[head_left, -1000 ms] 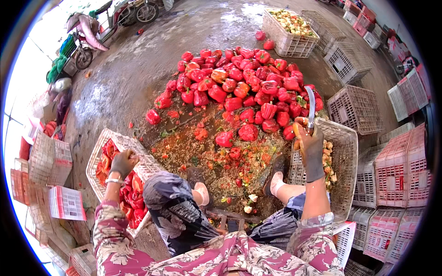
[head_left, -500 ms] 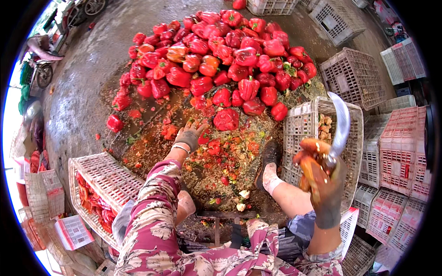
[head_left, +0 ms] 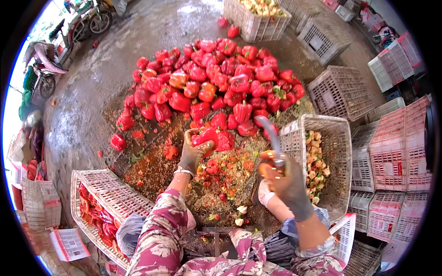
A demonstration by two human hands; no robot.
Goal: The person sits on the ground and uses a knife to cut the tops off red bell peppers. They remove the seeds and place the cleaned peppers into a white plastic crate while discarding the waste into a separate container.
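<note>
My left hand [head_left: 189, 155], in a dirty glove, is closed around a red bell pepper [head_left: 206, 138] at the near edge of a big pile of red bell peppers [head_left: 212, 76]. My right hand [head_left: 289, 186], gloved with wet orange-brown fingertips, grips a curved knife [head_left: 270, 132]. Its blade points up and away, slightly smeared by motion, and stays apart from the held pepper. Beside that hand stands a plastic crate [head_left: 348, 152] with pale pepper cores [head_left: 316, 168] along its left side. A tipped crate [head_left: 115, 191] by my left arm holds cut red pepper pieces [head_left: 99, 216].
Seeds and pepper scraps [head_left: 230, 165] cover the wet floor between my feet. Stacked crates [head_left: 398, 147] line the right side. Another crate [head_left: 255, 25] with pale cores stands beyond the pile. Motorbikes [head_left: 48, 83] are parked at the far left.
My left hand, open and reaching over the scraps before, now has a red bell pepper in its grasp. My right hand has swung the knife leftward. The view has tilted up.
</note>
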